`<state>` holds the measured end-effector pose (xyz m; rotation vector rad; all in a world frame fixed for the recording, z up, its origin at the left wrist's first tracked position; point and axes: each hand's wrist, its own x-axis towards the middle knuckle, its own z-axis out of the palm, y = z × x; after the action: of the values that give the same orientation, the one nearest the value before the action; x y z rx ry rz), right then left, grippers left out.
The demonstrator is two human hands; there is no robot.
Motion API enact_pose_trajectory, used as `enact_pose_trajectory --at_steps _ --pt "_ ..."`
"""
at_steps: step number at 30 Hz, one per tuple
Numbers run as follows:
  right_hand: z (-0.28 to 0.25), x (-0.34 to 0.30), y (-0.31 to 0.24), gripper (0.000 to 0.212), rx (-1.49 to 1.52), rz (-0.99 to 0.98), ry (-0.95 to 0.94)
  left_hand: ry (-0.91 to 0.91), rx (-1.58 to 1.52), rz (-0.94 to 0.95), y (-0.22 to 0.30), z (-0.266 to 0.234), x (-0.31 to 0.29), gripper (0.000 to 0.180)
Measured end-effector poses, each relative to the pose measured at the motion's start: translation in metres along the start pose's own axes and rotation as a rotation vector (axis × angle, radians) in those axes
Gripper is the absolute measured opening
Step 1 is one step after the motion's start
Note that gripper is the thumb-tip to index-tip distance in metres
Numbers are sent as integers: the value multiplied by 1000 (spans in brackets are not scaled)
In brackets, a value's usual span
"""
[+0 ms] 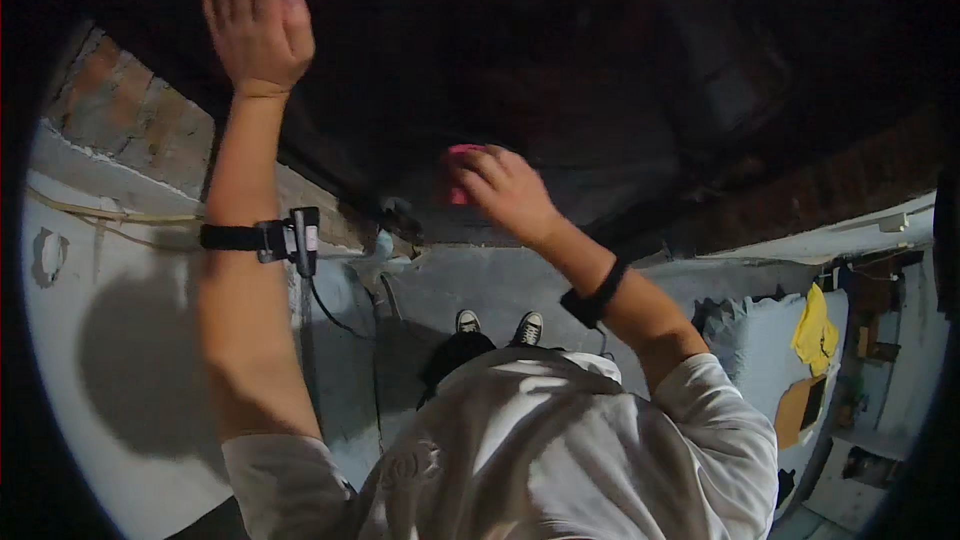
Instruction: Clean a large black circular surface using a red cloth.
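My left hand (258, 35) is raised at the upper left, its fingers stretched out and lying flat toward a large dark surface (600, 50); it holds nothing. I cannot tell whether the palm touches that surface. Lower and nearer the middle, my right hand (508, 190) has its fingers closed on a small pink object (460, 162), perhaps a sponge or folded cloth. Most of it is hidden under the fingers. The dark surface lies behind this hand too, with faint glossy patches on it.
Both wrists carry black straps, the left with a small device (304, 240) and cable. Bare brickwork (130, 90) and a pale wall (60, 290) stand at the left. At the right is a light-blue covered surface (755, 340) with a yellow cloth (816, 330). My shoes (528, 328) stand on grey floor.
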<state>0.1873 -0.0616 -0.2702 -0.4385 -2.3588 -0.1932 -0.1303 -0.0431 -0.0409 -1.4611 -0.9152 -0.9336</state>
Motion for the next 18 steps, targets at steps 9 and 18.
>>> enact_pose_trajectory --at_steps 9,18 --pt "51 82 -34 51 -80 25 67 -53 30 39 4 9 -3 59" --pt "40 11 -6 33 -208 161 40 60 -120 -3 8 14 -1 61"
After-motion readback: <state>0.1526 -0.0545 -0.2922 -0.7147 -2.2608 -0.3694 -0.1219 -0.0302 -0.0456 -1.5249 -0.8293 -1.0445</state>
